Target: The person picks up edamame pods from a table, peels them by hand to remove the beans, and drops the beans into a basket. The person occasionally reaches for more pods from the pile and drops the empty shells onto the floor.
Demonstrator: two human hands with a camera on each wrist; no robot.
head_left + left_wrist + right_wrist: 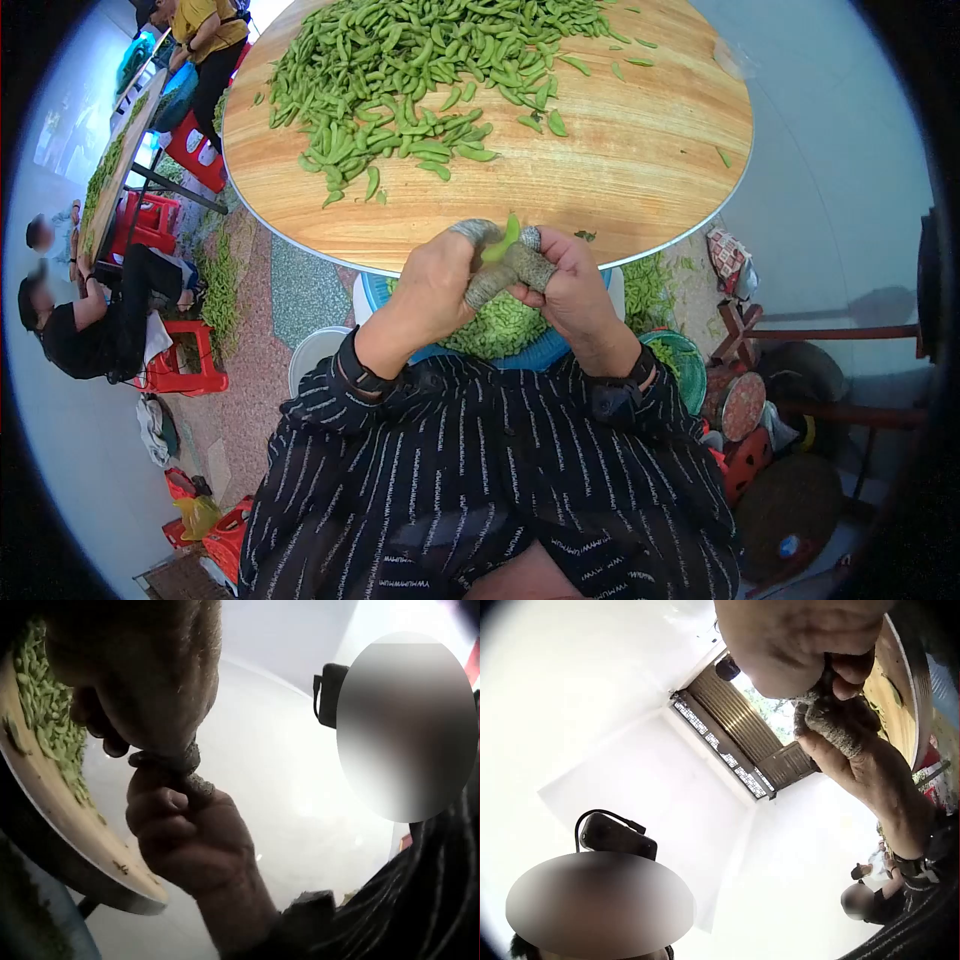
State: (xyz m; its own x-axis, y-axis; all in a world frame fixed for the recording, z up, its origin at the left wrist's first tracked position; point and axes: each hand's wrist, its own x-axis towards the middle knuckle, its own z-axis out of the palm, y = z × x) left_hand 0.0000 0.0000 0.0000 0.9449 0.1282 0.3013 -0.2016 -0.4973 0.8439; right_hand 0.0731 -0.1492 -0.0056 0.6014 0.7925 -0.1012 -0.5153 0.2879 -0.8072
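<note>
Green pod (503, 240) pinched between taped fingers (487, 287) of both hands

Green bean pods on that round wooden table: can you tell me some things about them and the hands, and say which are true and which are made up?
1. The green bean pods lie heaped on the round wooden table. True.
2. Both hands pinch one green pod together. True: the left hand and right hand meet around it.
3. The fingertips are bare. False: grey wrapping covers the fingertips.
4. The hands rest on the tabletop. False: they are held up at the table's near edge, above a blue basket of pods.
5. The person's sleeves are plain red. False: the dark striped sleeves are black with white lines.
</note>
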